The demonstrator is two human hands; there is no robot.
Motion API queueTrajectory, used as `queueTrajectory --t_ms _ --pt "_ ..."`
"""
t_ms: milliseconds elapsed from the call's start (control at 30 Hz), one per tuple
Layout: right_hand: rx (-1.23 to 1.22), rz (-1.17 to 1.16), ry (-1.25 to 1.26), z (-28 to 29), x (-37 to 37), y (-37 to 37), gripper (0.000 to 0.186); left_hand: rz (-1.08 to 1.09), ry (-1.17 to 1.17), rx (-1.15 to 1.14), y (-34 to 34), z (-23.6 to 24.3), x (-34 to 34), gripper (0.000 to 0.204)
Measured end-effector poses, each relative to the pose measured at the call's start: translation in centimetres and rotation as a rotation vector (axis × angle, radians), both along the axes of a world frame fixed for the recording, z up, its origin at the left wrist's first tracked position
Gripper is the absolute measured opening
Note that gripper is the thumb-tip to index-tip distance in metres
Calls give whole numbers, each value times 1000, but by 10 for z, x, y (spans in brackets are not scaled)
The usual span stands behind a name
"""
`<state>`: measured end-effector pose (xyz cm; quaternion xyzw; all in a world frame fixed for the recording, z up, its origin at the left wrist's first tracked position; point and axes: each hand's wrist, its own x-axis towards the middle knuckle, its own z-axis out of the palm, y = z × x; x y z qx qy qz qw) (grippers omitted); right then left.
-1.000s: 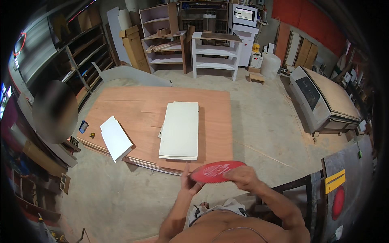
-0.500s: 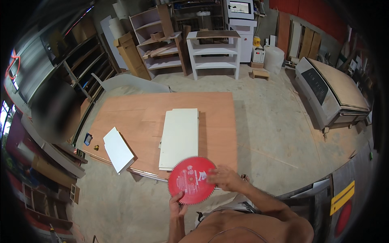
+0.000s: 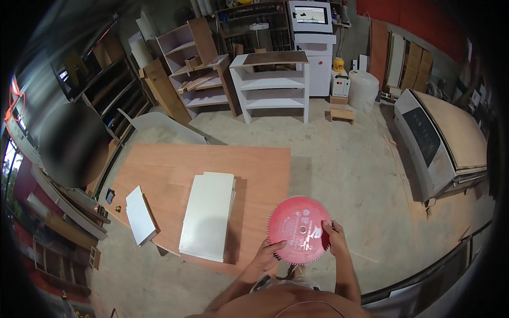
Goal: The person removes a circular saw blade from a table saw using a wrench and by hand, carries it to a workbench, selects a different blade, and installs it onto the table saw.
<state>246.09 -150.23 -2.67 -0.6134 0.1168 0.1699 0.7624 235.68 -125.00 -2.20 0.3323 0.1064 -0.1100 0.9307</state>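
Observation:
A round red circular saw blade (image 3: 289, 225) with a toothed rim and a small centre hole is held up in front of me, its printed face toward me. My left hand (image 3: 267, 255) grips its lower left edge, thumb lying on the face. At the right edge my right hand (image 3: 335, 236) pinches the blade, thumb on the face and fingers behind the rim. To the left, a stack of cream-white boards (image 3: 208, 214) lies on a large reddish-brown plywood sheet (image 3: 260, 175).
A white panel (image 3: 141, 216) overhangs the sheet's near left edge, beside a small blue device (image 3: 110, 196). White shelf units (image 3: 273, 79) and a machine cabinet with a screen (image 3: 313, 42) stand at the back. A large grey machine (image 3: 429, 138) stands at right.
The blade has moved right, away from the boards. My right hand, earlier blurred over its face, now grips the right edge. The view has shifted to the right.

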Motion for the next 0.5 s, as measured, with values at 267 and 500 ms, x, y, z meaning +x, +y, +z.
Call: queueTrajectory --t_ms 267,500 --pt "352 -261 31 -17 110 -39 37 -194 -67 -198 -42 -5 149 44" --pt "374 -205 1 -39 264 -17 39 -139 6 -391 -35 -33 300 65"
